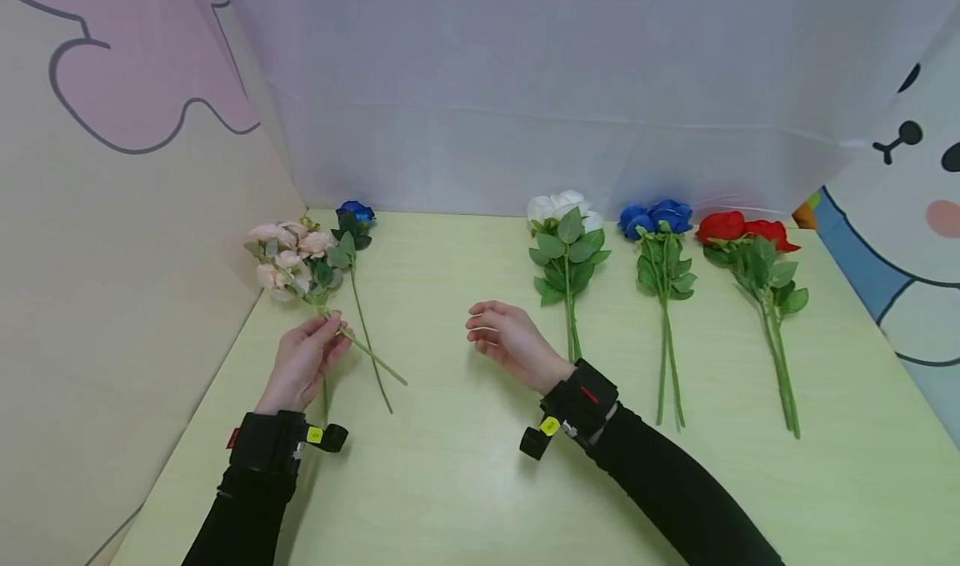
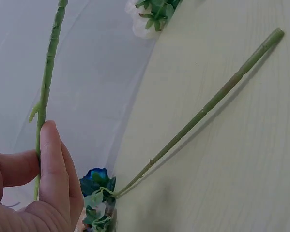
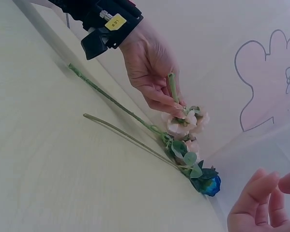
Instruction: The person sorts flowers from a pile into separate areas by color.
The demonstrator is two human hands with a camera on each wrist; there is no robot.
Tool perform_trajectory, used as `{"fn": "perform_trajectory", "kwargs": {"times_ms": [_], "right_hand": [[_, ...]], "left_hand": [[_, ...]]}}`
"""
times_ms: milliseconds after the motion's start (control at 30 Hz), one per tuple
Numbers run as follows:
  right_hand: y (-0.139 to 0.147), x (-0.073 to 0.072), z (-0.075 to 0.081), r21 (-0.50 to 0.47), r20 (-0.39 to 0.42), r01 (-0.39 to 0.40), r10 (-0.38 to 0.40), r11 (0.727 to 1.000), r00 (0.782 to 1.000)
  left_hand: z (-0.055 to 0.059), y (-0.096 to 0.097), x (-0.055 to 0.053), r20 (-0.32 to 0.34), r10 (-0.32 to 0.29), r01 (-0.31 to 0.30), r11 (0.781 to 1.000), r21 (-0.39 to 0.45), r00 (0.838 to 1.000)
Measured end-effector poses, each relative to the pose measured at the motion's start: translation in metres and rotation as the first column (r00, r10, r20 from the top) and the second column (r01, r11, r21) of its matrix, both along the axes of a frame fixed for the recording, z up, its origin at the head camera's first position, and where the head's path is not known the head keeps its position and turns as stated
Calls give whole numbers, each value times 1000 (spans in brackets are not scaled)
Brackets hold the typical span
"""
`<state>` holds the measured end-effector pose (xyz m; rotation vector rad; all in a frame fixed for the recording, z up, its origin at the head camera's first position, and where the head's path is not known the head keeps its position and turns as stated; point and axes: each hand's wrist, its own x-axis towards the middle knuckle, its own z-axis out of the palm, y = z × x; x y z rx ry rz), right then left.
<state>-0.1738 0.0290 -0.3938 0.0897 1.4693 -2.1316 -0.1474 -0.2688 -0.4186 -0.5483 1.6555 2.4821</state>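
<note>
My left hand (image 1: 303, 362) pinches the green stem (image 2: 50, 63) of a pale pink flower between thumb and fingers, at the table's left side. The stem's free end points toward the right and near side. Pale pink blooms (image 1: 288, 253) cluster just beyond the hand; another green stem (image 3: 111, 99) lies beneath it. Beside them a single dark blue flower (image 1: 356, 212) lies on the table, its long thin stem reaching toward me. My right hand (image 1: 517, 345) hovers over the middle with loosely bent fingers, holding nothing, left of the white flowers (image 1: 562, 207).
To the right lie a pair of blue flowers (image 1: 667, 216) and some red flowers (image 1: 746, 228), stems toward me. A pale curtain (image 1: 525, 91) hangs along the table's back edge. Walls with cartoon drawings rise at both sides of the pale table (image 1: 442, 483).
</note>
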Motion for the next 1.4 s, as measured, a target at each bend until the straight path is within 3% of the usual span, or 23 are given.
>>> {"fn": "perform_trajectory", "kwargs": {"times_ms": [267,433,700,1000,1133,1300,1400], "right_hand": [[19,-5,5,38,-41,22,-20,999,999],[33,-9,8,74,-72,36,-30,997,997],[58,-13,12,132,-115,44,-29,990,993],[86,-14,10,208,-177,41,-3,977,984],[98,-15,8,258,-216,56,1,964,976],[110,-17,5,395,-297,97,27,914,955],[116,-19,3,472,-339,131,42,872,940]], "left_hand": [[6,6,1,-79,-29,13,981,-195,996],[12,14,-3,-105,-70,29,937,-349,992],[23,34,-13,-115,-182,100,855,-508,977],[27,57,-30,-123,-311,185,792,-581,942],[27,65,-38,-91,-385,240,725,-645,919],[25,76,-47,-17,-486,306,576,-758,874],[24,85,-52,27,-523,334,502,-798,852]]}}
